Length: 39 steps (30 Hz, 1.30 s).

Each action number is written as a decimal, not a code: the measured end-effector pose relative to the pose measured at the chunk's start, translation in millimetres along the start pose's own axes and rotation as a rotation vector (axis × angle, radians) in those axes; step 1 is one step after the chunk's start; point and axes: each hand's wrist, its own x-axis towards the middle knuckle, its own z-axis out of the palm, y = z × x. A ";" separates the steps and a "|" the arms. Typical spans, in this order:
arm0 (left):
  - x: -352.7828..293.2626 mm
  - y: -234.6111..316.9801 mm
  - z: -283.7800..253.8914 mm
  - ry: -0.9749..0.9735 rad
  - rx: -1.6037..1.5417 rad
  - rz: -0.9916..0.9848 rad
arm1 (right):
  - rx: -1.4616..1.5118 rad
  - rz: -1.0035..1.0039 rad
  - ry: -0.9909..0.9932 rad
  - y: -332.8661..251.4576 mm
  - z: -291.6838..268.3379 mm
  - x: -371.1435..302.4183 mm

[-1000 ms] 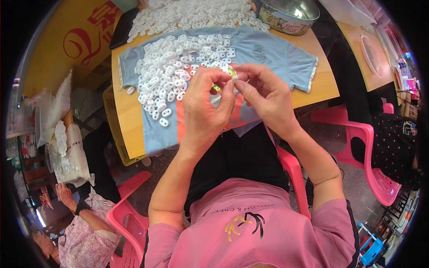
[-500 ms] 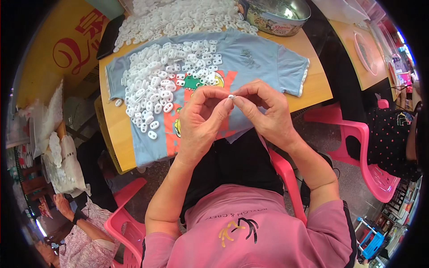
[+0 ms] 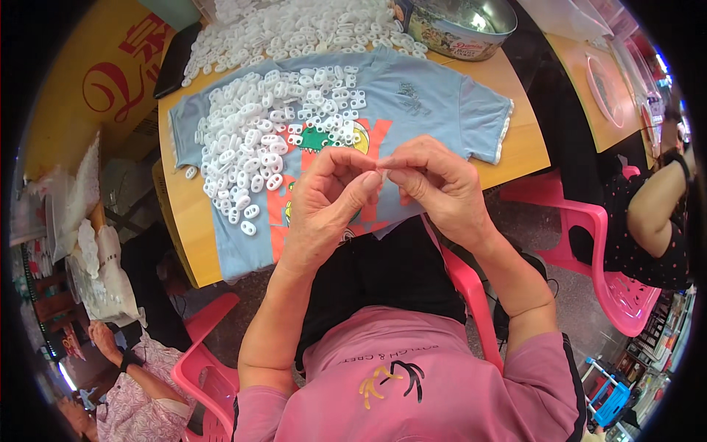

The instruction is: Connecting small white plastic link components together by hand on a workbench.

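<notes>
Your hands meet above the near edge of the tabletop [image 3: 515,158]; your left hand [image 3: 324,210] and your right hand [image 3: 438,188] bring their fingertips together over a small white piece [image 3: 381,166], pinched between thumbs and forefingers, though it is too small and too covered to tell its shape; both hands are closed in a fine pinch, the other fingers curled; the piece sits in the air between the two hands, just above the light blue T-shirt [image 3: 427,103] spread flat on the tabletop. On the shirt's left half lies a heap of white plastic loops [image 3: 258,147], many of them oval with two holes; a few have strayed toward the tabletop's left edge; a second, larger heap of the same white pieces [image 3: 294,29] lies beyond the shirt at the far side; a round metal tin [image 3: 460,29] stands at the far right corner, touching that heap. Pink plastic chairs [image 3: 618,287] stand to your right and below you; another person's arm [image 3: 659,202] shows at the right rim, and another person in a patterned top [image 3: 125,390] sits at lower left.
</notes>
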 end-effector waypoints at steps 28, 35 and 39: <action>-1.3 -6.6 -0.5 0.070 -0.040 0.035 | -0.863 -0.264 0.065 1.8 -67.2 44.5; -2.2 -7.0 -1.0 0.068 -0.017 0.035 | -1.106 -0.295 -0.099 3.7 -72.4 58.8; -2.2 -6.1 0.3 0.071 -0.036 0.028 | -1.185 -0.334 -0.087 5.1 -70.3 57.0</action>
